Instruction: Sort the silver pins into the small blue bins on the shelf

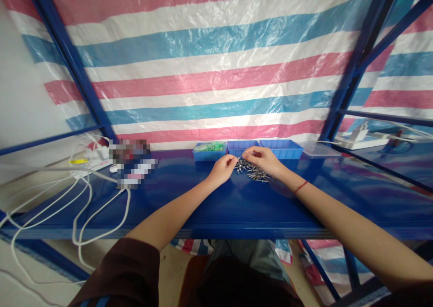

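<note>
A pile of small, slim silvery metal pieces (257, 173) lies on the blue table (189, 207). At the pile's left edge my left hand (221, 169) is closed, thumb and forefinger pinched together. My right hand (265, 160) reaches over the back of the pile, its fingers also in a pinch that points toward the left hand. The fingertips of both hands are close together. Whatever is between them is too small to make out.
Behind the hands stand blue bins: one with green plastic-wrapped contents (211, 147), a middle one (241, 145) and a larger right one (284, 150). A clear lid (321, 150) lies beside them. White cables (126, 212) and a power strip (89, 165) are at left.
</note>
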### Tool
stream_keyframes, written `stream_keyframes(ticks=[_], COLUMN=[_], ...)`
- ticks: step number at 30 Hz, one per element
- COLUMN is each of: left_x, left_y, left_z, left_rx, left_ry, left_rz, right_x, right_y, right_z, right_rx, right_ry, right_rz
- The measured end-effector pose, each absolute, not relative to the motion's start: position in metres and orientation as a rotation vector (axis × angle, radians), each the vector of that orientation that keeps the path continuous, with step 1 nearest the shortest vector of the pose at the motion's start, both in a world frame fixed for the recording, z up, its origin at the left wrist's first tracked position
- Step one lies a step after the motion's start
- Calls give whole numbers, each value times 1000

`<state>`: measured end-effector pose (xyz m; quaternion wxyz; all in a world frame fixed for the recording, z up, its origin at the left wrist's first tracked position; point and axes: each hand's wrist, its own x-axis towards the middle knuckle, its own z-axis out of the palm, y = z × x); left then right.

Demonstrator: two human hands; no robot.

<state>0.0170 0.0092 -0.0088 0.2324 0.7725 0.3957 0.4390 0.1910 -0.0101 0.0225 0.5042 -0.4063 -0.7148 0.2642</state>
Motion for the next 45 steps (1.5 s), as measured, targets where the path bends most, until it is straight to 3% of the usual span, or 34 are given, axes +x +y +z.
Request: stream_keyframes(ticks=[21, 26, 32, 38, 45], left_x=[16, 16, 13, 8, 11], left_y=[3, 1, 4, 4, -5], left_z=[-3, -2, -7, -10, -7], left_rx=[2161, 2231, 2387, 2645, 2738], left_ry=[1041, 1035, 1113, 1198, 1405], left_rz=[1379, 1349, 1172, 881, 666], right_x=[195, 195, 195, 235, 261], right_y=[-11, -9, -1, 21, 23], right_z=[22, 17, 12, 16, 20], right_rx=[-954, -945, -1117, -1240, -1342], right_ry=[-1968, -2064, -1646, -1043, -888], right_rz=[288, 402, 813, 789, 809])
